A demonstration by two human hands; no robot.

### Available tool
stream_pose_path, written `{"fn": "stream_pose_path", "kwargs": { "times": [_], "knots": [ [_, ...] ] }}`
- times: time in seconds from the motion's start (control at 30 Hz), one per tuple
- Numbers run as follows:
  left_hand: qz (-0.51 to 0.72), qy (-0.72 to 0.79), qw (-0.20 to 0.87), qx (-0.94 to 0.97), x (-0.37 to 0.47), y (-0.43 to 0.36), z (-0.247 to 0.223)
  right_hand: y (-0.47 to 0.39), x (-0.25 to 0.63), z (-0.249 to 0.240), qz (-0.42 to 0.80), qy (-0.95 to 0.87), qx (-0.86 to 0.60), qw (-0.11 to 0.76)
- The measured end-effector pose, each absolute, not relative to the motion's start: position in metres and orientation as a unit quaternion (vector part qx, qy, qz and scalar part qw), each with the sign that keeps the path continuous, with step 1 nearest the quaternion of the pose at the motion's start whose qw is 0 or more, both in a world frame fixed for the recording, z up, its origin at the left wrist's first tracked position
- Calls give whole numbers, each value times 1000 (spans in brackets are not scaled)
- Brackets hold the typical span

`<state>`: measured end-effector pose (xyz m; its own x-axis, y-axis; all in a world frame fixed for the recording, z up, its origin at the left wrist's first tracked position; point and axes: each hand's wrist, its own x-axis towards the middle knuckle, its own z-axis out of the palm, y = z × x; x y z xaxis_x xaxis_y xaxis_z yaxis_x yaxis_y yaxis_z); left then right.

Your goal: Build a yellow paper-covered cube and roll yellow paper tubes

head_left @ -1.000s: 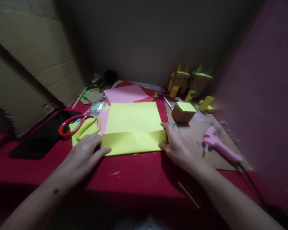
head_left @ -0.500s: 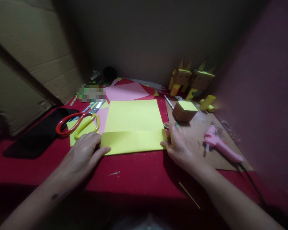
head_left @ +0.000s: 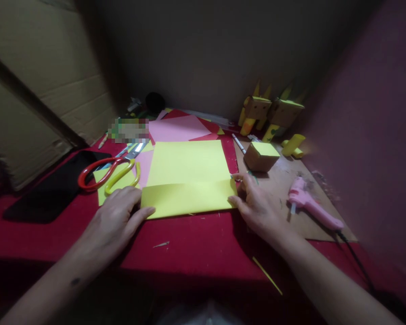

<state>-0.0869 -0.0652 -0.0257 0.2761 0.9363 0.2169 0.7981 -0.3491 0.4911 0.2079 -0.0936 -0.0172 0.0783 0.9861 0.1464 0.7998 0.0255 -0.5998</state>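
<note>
A yellow paper sheet point(head_left: 189, 162) lies on the red table cover, its near part folded up and over into a wide flap. My left hand point(head_left: 122, 210) grips the left end of the fold, thumb on top of the flap and the other fingers curled at its edge. At the right end my right hand point(head_left: 253, 201) holds the same sheet, with its thumb on the flap's corner. Scissors point(head_left: 122, 167) with one red and one yellow handle rest just beyond my left hand, on paper pieces.
A small cardboard box point(head_left: 261, 159) and a pink glue gun point(head_left: 313, 205) sit on a cardboard sheet point(head_left: 277, 185) at right. Two cardboard figures point(head_left: 257, 108) stand behind. A black tablet-like object point(head_left: 54, 189) lies left; pink paper point(head_left: 181, 127) lies at the back.
The folded flap has shifted very slightly, its right end a little higher and further right. My right hand has moved slightly right with it; my left hand has barely moved.
</note>
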Motion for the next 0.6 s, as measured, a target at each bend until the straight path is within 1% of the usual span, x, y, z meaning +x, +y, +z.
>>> {"fn": "stream_pose_path", "kwargs": {
  "times": [0.13, 0.27, 0.33, 0.43, 0.6],
  "knots": [
    [236, 553, 142, 787, -86, -66, -27, -95, 206, -11, 174, -657, -670, 297],
    [243, 568, 151, 772, -86, -68, -26, -96, 205, -11, 181, -658, -639, 356],
    [248, 579, 154, 761, -86, -71, -24, -96, 206, -13, 201, -652, -630, 372],
    [246, 609, 169, 735, -86, -74, -22, -94, 207, -15, 239, -635, -630, 378],
    [233, 664, 217, 677, -90, -76, -21, -93, 206, -13, 235, -633, -642, 364]
  ]
}}
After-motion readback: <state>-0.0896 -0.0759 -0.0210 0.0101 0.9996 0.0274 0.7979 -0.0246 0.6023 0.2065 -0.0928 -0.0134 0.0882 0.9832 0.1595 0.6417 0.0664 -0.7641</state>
